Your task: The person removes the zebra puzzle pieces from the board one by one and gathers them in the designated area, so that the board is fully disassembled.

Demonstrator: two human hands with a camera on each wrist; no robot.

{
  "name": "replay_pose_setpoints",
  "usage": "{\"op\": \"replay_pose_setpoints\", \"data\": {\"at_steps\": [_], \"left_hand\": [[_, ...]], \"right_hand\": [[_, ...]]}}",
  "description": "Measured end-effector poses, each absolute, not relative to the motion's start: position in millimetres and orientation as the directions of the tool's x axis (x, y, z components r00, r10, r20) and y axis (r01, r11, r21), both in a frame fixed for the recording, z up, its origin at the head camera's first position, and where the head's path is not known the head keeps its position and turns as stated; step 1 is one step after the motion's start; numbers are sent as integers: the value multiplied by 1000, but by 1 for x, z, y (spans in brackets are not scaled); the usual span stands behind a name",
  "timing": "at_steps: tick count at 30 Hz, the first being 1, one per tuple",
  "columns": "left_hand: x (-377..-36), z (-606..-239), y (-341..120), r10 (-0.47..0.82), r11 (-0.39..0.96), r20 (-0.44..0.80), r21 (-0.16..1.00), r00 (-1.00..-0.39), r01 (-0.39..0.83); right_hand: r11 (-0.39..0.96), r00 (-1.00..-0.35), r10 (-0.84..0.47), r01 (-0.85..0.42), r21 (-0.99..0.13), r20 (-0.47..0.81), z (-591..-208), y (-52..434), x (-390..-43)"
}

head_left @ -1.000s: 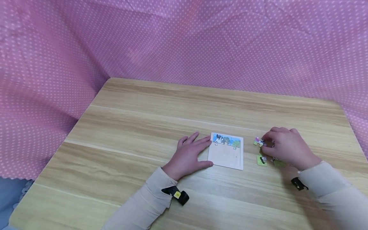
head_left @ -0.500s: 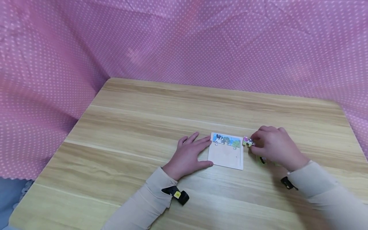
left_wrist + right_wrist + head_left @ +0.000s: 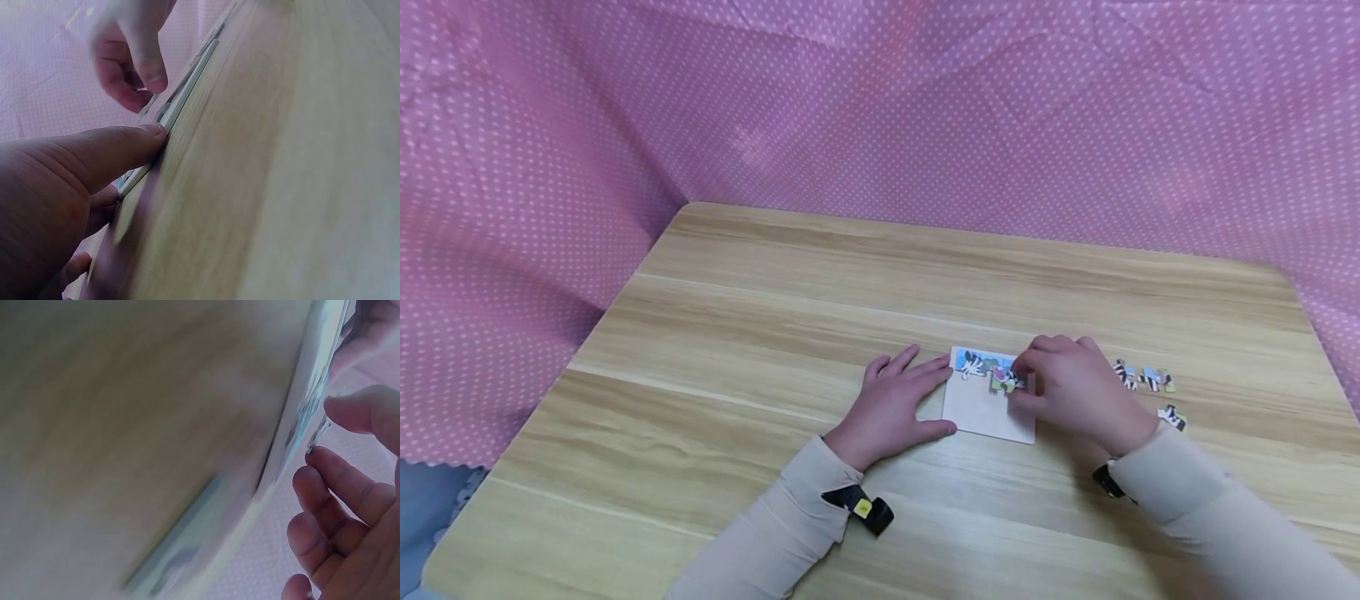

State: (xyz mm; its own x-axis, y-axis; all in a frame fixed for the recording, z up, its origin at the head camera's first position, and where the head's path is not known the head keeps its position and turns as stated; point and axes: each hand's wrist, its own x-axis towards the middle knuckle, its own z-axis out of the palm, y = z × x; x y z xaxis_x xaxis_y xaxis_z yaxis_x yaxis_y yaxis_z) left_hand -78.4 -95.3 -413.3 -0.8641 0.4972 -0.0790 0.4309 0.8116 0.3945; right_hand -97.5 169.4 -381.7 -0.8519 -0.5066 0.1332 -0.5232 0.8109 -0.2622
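Note:
A square puzzle board [image 3: 981,417] lies on the table, with zebra and tree pieces [image 3: 973,364] set along its top edge. My left hand [image 3: 887,408] lies flat, fingers spread, fingertips and thumb touching the board's left side; the left wrist view shows the thumb [image 3: 134,147] at its edge. Over the upper right of the board, my right hand [image 3: 1078,392] pinches a puzzle piece [image 3: 1002,382] with pink, green and black-and-white print. In the right wrist view that piece [image 3: 320,432] stands thin between thumb and forefinger, a little off the board [image 3: 300,394].
Several loose puzzle pieces lie right of the board, among them striped ones [image 3: 1156,380] and a black-and-white one [image 3: 1172,417]. A blurred piece [image 3: 181,550] shows on the table in the right wrist view. Behind the wooden table [image 3: 820,275] hangs a pink dotted cloth [image 3: 880,117].
My right hand has picked up the pink-and-green puzzle piece and carried it left from the loose pieces to over the board. The left hand has stayed in place.

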Motion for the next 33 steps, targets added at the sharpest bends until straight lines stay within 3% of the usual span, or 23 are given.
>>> {"op": "replay_pose_setpoints", "data": {"at_steps": [10,26,33], "left_hand": [[-79,-413,-96,500,810,-73,394,-863,436],[-78,-412,-96,506,800,-54,402,-861,445],[-78,-413,-97,504,796,-52,414,-862,440]], "right_hand": [[796,-842,-527,-537,-280,114,-380,147,-97],[802,-819,-565,-573,-171,97,-382,125,-102],[767,-788,-605,-616,-178,118,-381,122,-102]]}}
